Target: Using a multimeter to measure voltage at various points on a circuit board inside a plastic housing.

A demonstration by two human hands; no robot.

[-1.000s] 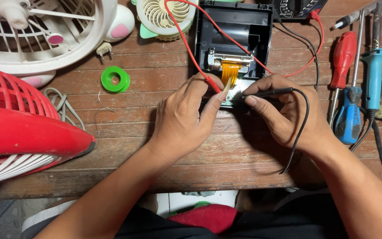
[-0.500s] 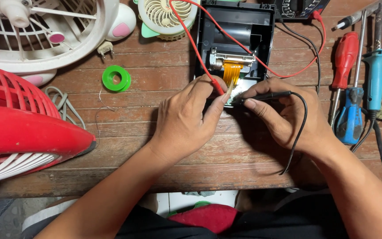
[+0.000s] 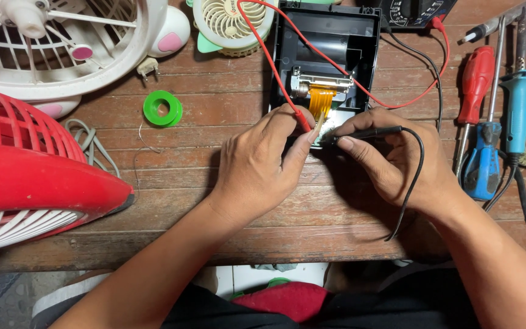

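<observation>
Probes: I am pinching the red probe (image 3: 302, 120) in my left hand (image 3: 257, 167), the black probe (image 3: 366, 132) in my right hand (image 3: 397, 158), tips meeting on the board (image 3: 330, 122) at frame centre, inside the open black case (image 3: 330, 36), for contact.

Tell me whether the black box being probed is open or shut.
Open. The black box has no cover on top, so its metal mechanism and orange ribbon cable lie bare inside.

Thin red probe (image 3: 304, 122) and black pen-shaped probe (image 3: 366, 132), tips meeting on open black plastic device (image 3: 330, 55), upper centre.
</observation>
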